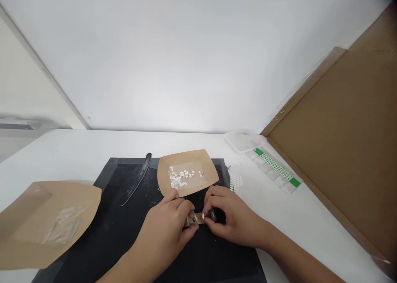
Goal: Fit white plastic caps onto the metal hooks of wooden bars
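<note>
From my end of the feed, I have both bare hands close together low in the middle of the head view, over a black mat [120, 229] on a white table [71, 146]. The left hand [166, 225] has its thumb and fingers clamped on the left end of a small brown strip [200, 221], which I see in the gap between the two hands, just above the mat; shiny little parts sit along it, too small for me to make out. The right hand [231, 214] is at the strip's other end, its finger and thumb tips drawn together on a small white piece [203, 216], with a dark end part showing between its curled fingers. Just beyond the hands I see a brown paper tray [210, 161] on the mat, with many loose white bits [180, 177] lying on a clear sheet inside it. Left of that tray lies a thin, dark curved tool [138, 183]. Further left, a larger brown tray [88, 198] overlaps the mat's edge and holds clear plastic pieces [63, 227]. On my right, a sheet of white dots [237, 181] lies beside the mat's corner, near a clear plastic container [243, 141] and a clear packet with a green and white band [276, 167]; brown cardboard [347, 130] stands along that side.
</note>
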Demonstrator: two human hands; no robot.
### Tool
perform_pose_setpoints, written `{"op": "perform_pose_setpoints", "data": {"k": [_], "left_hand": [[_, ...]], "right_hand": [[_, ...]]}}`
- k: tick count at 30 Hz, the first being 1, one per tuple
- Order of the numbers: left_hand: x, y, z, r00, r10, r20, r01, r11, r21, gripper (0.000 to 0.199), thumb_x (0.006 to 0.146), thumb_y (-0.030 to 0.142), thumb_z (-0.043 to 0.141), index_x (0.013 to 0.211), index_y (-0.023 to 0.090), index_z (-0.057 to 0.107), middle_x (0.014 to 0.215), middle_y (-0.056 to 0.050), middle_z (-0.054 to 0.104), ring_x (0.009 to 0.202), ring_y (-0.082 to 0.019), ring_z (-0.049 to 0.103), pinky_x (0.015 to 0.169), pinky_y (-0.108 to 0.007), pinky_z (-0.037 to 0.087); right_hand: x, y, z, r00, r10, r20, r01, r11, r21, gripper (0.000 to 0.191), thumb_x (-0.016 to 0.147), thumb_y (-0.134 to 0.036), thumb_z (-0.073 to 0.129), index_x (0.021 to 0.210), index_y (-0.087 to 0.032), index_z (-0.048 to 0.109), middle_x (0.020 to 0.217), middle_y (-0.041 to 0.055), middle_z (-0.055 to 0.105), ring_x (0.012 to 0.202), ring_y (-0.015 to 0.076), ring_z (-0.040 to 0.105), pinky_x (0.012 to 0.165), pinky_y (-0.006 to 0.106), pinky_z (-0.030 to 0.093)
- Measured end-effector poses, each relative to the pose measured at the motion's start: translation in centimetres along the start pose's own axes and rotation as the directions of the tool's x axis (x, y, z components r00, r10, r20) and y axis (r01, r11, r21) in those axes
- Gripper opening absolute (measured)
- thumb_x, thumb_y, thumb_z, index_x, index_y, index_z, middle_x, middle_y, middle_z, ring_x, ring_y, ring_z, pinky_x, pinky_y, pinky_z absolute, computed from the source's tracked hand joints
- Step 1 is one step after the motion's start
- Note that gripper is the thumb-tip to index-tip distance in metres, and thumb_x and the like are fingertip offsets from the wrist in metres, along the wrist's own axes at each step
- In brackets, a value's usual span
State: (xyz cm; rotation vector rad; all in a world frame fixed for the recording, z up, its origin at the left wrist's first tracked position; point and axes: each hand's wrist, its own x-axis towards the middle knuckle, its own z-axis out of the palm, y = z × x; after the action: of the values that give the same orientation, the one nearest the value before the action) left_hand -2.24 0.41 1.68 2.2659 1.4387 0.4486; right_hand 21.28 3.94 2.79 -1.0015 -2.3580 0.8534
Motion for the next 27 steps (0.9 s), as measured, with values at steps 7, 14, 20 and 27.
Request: {"op": "perform_pose_setpoints", "data": {"k": [7,14,20,27], "left_hand": [[0.0,0.3,-0.2,0.999,-0.051,0.005,0.051,0.999,-0.003,0.015,0.088,0.02,0.082,0.101,0.023,0.075,0.1,-0.005,0.078,0.104,-0.029,0.068,0.078,-0.035,0.055],[0.1,0.2,0.0,0.999,-0.035,-0.002,0.035,0.999,-0.002,0.015,0.086,0.018,0.082,0.098,0.022,0.074,0.094,-0.004,0.077,0.103,-0.031,0.068,0.079,-0.038,0.058],[0.1,0.3,0.1,0.942,0.164,-0.293,-0.181,0.983,-0.031,0.053,0.072,0.033,0.097,0.114,0.021,0.067,0.104,-0.006,0.075,0.099,-0.031,0.07,0.079,-0.042,0.061],[-1.1,1.2,-2.2,0.659,0.224,-0.718,-0.459,0.876,-0.149,0.039,0.089,0.027,0.062,0.127,0.016,0.058,0.1,-0.01,0.067,0.09,-0.026,0.062,0.068,-0.036,0.051]], "right_hand": [[-0.2,0.0,-0.2,0.997,0.049,0.057,-0.048,0.999,-0.02,0.023,0.085,-0.007,0.078,0.099,-0.023,0.073,0.101,0.001,0.068,0.097,0.02,0.065,0.085,0.032,0.052],[-0.5,0.0,-0.5,0.986,0.133,0.101,-0.125,0.989,-0.078,0.033,0.081,-0.016,0.091,0.107,-0.026,0.074,0.109,0.0005,0.068,0.102,0.0216,0.066,0.084,0.032,0.052],[-0.8,-0.1,-0.8,0.989,0.097,0.113,-0.083,0.989,-0.123,0.025,0.088,-0.015,0.086,0.107,-0.025,0.073,0.108,0.0014,0.069,0.102,0.0231,0.065,0.086,0.035,0.051],[-0.7,-1.3,-3.2,0.993,0.072,0.099,-0.076,0.996,0.045,0.017,0.095,-0.02,0.077,0.109,-0.026,0.07,0.111,0.0023,0.067,0.1,0.0202,0.066,0.086,0.034,0.054]]}}
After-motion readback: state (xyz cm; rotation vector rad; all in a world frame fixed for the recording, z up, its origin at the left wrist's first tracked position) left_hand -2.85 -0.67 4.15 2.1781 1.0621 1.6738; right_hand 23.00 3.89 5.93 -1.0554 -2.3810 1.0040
